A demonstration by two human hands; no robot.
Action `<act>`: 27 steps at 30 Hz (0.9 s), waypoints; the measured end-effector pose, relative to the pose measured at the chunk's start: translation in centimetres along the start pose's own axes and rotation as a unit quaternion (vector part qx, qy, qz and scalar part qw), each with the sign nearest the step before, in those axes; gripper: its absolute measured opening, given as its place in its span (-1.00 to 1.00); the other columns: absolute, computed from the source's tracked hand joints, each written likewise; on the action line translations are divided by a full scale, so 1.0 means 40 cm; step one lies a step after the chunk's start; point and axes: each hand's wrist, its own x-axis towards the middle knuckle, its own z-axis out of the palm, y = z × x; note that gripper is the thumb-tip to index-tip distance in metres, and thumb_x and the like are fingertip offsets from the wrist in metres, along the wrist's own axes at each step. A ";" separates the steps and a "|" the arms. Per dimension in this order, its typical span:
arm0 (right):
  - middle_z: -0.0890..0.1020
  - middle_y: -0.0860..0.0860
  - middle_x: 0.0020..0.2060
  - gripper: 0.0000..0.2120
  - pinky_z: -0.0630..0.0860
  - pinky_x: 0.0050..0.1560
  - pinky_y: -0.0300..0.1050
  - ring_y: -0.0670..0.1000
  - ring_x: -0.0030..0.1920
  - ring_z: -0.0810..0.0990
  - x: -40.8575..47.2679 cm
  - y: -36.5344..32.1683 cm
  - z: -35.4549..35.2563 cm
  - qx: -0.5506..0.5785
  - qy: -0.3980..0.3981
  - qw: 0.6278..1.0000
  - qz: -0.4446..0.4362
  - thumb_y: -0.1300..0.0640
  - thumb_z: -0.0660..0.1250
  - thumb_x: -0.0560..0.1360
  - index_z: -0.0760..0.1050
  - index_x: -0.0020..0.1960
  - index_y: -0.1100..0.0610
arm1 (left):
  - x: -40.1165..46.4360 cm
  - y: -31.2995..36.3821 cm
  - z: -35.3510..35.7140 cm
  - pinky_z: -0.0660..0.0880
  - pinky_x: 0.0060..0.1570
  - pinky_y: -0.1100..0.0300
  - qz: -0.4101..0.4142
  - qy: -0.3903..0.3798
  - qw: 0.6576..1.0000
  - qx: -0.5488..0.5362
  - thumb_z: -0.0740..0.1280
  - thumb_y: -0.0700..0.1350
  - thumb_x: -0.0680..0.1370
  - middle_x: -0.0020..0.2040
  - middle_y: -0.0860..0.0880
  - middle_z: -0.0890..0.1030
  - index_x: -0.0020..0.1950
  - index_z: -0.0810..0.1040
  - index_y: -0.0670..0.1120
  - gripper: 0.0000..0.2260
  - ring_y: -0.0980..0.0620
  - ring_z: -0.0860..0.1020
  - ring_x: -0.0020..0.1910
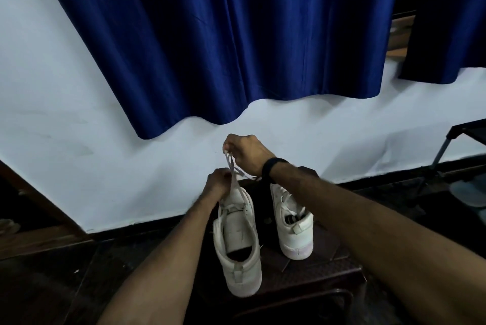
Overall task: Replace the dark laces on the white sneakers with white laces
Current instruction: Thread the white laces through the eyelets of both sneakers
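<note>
Two white sneakers (238, 240) stand heel-near on a dark stool, white laces (232, 166) raised above the left one

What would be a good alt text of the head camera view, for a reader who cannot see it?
Two hands, left hand and right hand, pinch a white lace pulled up from the nearer white sneaker. A second white sneaker stands beside it on a dark stool, before a white wall and blue curtain.

Your two bare forearms, no sleeves.
Your right wrist carries a black band (271, 170), smooth and snug; your left wrist carries nothing.
</note>
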 end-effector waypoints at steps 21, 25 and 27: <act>0.52 -0.12 -0.43 -0.72 0.39 -0.13 -0.17 -0.15 -0.36 0.46 0.021 -0.152 -0.192 0.216 0.086 0.973 -0.006 0.23 0.20 0.60 0.57 -0.19 -0.02 | -0.090 0.140 -0.303 0.42 -0.36 0.24 0.005 0.041 0.828 -0.559 0.13 -0.31 0.56 -0.46 0.03 0.46 0.02 0.56 -0.13 -0.77 0.10 0.41 -0.47; 0.44 0.01 -0.42 -0.80 0.34 -0.35 -0.42 -0.25 -0.51 0.40 0.020 -0.286 -0.301 0.262 0.113 0.958 -0.029 0.27 0.16 0.63 0.54 -0.08 0.17 | -0.153 0.157 -0.311 0.43 -0.27 0.19 0.037 0.041 0.849 -0.526 0.22 -0.35 0.50 -0.38 -0.02 0.52 0.05 0.59 -0.16 -0.77 0.04 0.44 -0.39; 0.42 0.03 -0.43 -0.79 0.33 -0.45 -0.41 -0.24 -0.57 0.38 0.017 -0.355 -0.360 0.269 0.130 0.953 -0.059 0.29 0.14 0.63 0.52 -0.09 0.19 | -0.186 0.153 -0.306 0.45 -0.22 0.19 0.052 0.037 0.877 -0.476 0.28 -0.35 0.49 -0.31 -0.04 0.54 0.06 0.61 -0.16 -0.77 0.03 0.46 -0.37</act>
